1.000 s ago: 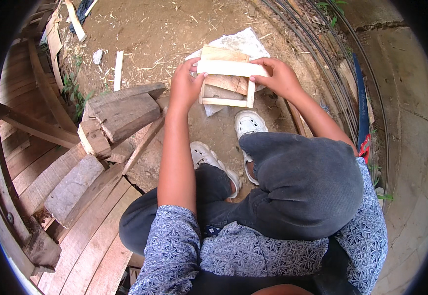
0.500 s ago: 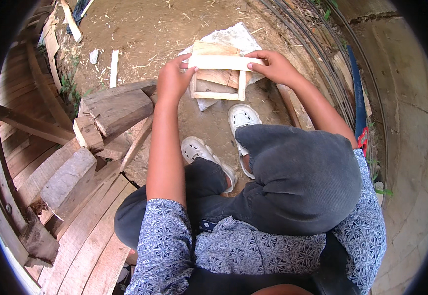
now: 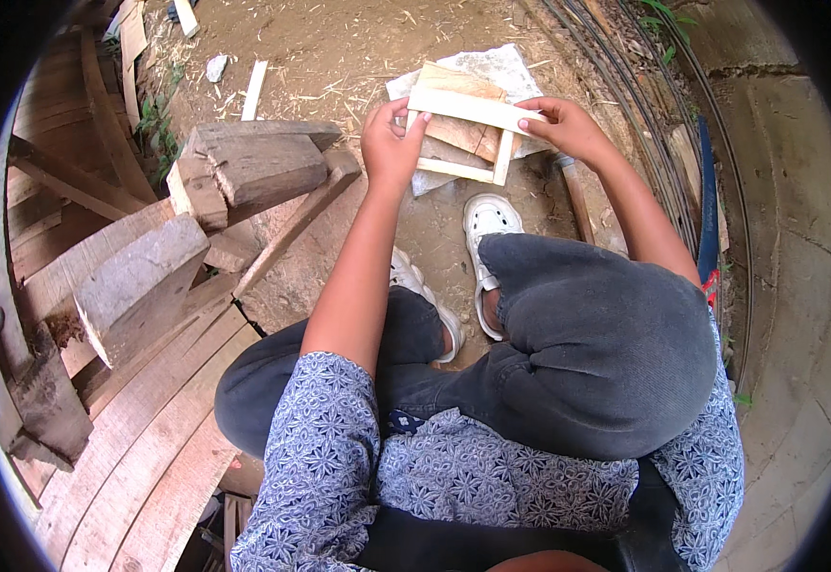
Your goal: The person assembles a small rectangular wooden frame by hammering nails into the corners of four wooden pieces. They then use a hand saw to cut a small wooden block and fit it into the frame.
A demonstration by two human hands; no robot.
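Observation:
My left hand (image 3: 392, 143) is closed around the left end of a pale, flat wooden strip (image 3: 470, 108). At its other end, my right hand (image 3: 570, 130) pinches it between thumb and fingers. The strip lies across the far side of a small rectangular frame of thin wooden slats (image 3: 455, 170), with its right end sticking out past the frame's side slat. Under the frame are brown wooden board pieces (image 3: 461, 82) on a whitish slab (image 3: 503, 65). Whether the strip is fastened to the frame I cannot tell.
Rough timber blocks (image 3: 258, 172) and planks (image 3: 163, 477) fill the left side. A wooden-handled tool (image 3: 577, 202) lies right of my feet. A long blue blade (image 3: 708, 205) with a red handle stands beside dark rods (image 3: 639, 105). One loose slat (image 3: 254, 91) rests on the dirt.
The view has shifted, so the strip and frame appear farther right and slope down to the right. Both hands keep their hold on the strip's ends.

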